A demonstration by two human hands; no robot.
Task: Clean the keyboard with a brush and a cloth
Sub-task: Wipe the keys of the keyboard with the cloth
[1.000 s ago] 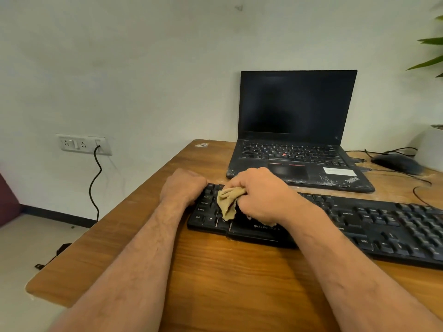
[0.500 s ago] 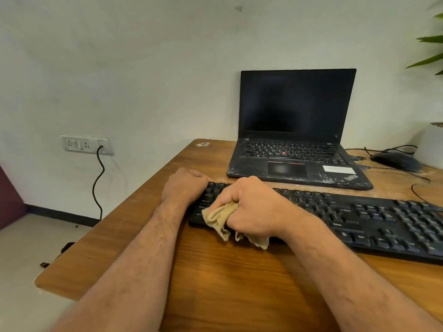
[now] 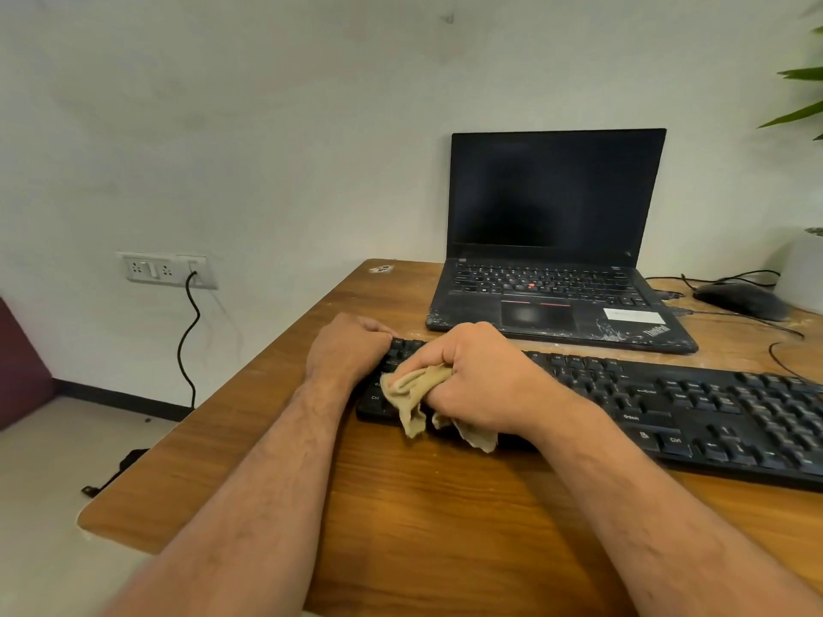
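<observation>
My right hand (image 3: pixel 478 380) grips a crumpled tan cloth (image 3: pixel 416 387), fingers curled tightly round it, and presses it onto the left end of the black keyboard (image 3: pixel 645 403), with loose corners of the fabric hanging over the keyboard's near edge onto the wooden bench (image 3: pixel 445 505). My left hand (image 3: pixel 349 347) sits at the keyboard's far-left corner, fingers curled down over its edge, touching the frame; how firmly it holds I cannot tell. The keyboard lies across the bench from the centre out past the right edge of view, its Ctrl key showing just left of the cloth. Directly behind it stands an open black laptop (image 3: pixel 552 242), screen dark, its scuffed front edge just beyond my right knuckles. A dark mouse (image 3: pixel 741 298) rests well off to the right, its cables trailing over the bench, beside a white pot (image 3: pixel 804 269) with green leaves (image 3: pixel 801 100) above. On the white wall to the left, a socket plate (image 3: pixel 167 269) carries a black cord (image 3: pixel 189 340) that drops toward the floor.
</observation>
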